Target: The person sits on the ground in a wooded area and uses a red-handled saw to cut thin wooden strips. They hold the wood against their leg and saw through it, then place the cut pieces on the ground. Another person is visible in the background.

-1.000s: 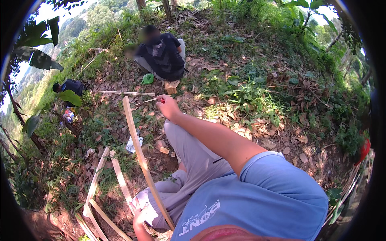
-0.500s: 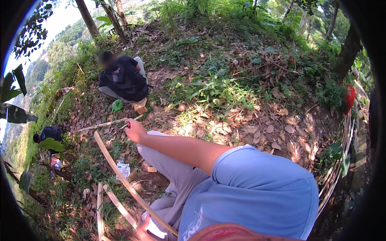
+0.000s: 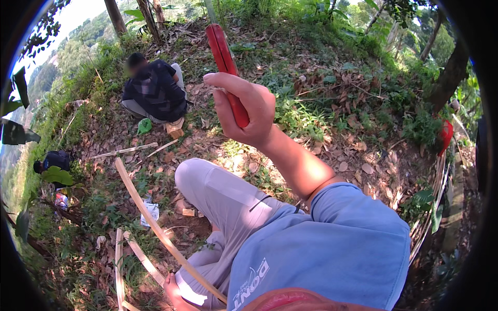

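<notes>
My right hand is raised in front of me. It is closed around the red handle of a knife; only a faint, pale bit of blade shows above the handle. Low in the view, my left hand is beside my bent leg. Its fingers curl at the lower end of a pale wooden strip, though they are partly hidden. A longer, thin wooden strip slants from the ground across my lower leg. Another pale strip lies to the left.
A person in dark clothes crouches at the far left, with a wooden block and green bag close by. More strips lie on the leafy ground. A dark backpack is at left, a red object at far right.
My right hand has risen from low by the strips on the ground, bringing the red-handled knife up close. My left hand stays near the strip's end. The view has shifted slightly.
</notes>
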Tool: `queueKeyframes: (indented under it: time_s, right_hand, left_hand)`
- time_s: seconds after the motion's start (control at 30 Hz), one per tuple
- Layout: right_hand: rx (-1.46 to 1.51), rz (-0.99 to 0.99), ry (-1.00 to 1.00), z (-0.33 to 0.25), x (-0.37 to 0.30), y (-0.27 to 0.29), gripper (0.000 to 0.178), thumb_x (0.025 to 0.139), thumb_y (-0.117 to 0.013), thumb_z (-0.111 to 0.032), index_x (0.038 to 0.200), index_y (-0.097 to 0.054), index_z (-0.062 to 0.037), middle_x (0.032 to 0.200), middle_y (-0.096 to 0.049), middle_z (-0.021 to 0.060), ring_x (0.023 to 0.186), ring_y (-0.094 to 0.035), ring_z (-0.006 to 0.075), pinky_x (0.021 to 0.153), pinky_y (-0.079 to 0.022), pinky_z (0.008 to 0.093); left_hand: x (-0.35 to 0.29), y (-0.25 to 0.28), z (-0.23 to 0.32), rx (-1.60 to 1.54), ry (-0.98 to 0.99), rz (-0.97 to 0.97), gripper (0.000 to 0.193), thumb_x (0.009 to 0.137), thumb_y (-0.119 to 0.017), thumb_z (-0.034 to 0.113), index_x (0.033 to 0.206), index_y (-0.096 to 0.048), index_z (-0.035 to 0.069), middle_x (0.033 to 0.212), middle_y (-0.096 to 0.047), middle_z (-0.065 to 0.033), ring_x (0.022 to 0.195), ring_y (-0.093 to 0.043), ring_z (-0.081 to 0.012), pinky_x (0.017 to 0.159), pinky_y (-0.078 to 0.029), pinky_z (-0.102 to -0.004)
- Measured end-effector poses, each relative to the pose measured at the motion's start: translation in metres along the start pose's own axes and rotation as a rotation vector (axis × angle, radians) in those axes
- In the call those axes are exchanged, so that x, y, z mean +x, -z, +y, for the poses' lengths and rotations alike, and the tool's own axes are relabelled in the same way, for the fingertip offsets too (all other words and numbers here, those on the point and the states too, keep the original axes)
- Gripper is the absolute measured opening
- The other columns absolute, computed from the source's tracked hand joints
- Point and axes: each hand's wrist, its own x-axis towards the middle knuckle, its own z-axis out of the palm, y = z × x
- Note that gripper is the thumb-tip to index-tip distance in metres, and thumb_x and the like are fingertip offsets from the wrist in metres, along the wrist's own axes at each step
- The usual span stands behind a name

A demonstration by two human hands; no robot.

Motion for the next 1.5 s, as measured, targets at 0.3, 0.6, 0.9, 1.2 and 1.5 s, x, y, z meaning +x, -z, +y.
queueKeyframes:
  time_s: [0.3,0.6,0.9,1.2,1.5]
  right_hand:
    - [-0.146,0.139,0.172,-0.004,0.018,0.036,0.033,0.091,-0.072,0.008,0.123,-0.072,0.0005,0.092,-0.078,0.0108,0.061,-0.069,0.0189,0.058,-0.055,0.0291]
    - [-0.118,0.019,0.184,-0.015,0.022,0.041,0.023,0.098,-0.069,0.003,0.121,-0.071,0.0060,0.106,-0.081,0.0168,0.073,-0.075,0.0176,0.066,-0.058,0.0283]
    - [-0.114,0.132,0.183,-0.027,0.032,0.049,0.038,0.088,-0.074,0.008,0.124,-0.073,-0.0003,0.100,-0.080,0.0144,0.060,-0.069,0.0202,0.054,-0.053,0.0311]
    - [-0.095,0.173,0.041,-0.027,0.026,0.067,0.032,0.094,-0.071,0.004,0.126,-0.071,0.0040,0.107,-0.081,0.0157,0.064,-0.071,0.0195,0.060,-0.057,0.0295]
    - [0.023,0.107,-0.139,-0.029,0.013,0.062,0.030,0.096,-0.070,0.002,0.125,-0.074,-0.0023,0.084,-0.076,0.0098,0.056,-0.065,0.0141,0.056,-0.052,0.0287]
  left_hand:
    - [-0.011,0.001,0.011,0.035,-0.013,0.036,0.033,0.106,-0.068,0.025,0.114,-0.079,-0.006,0.091,-0.074,-0.0033,0.084,-0.063,-0.0116,0.081,-0.052,-0.0327]
    - [-0.010,0.001,0.007,0.007,0.015,0.041,0.031,0.105,-0.067,0.023,0.109,-0.078,-0.006,0.090,-0.073,-0.0031,0.083,-0.063,-0.0121,0.079,-0.052,-0.0317]
    - [-0.006,0.007,0.000,0.055,0.051,0.043,0.031,0.104,-0.069,0.022,0.112,-0.077,-0.006,0.094,-0.075,-0.0040,0.087,-0.064,-0.0138,0.084,-0.052,-0.0314]
    - [-0.007,-0.004,0.013,0.186,0.018,0.085,0.029,0.102,-0.071,0.024,0.107,-0.082,-0.002,0.082,-0.071,-0.0015,0.079,-0.061,-0.0115,0.079,-0.050,-0.0302]
    - [-0.081,0.006,0.101,0.616,0.224,0.562,0.084,0.089,-0.066,0.016,0.169,-0.041,0.019,0.181,-0.018,-0.0182,0.166,-0.010,-0.0468,0.129,-0.018,-0.0663]
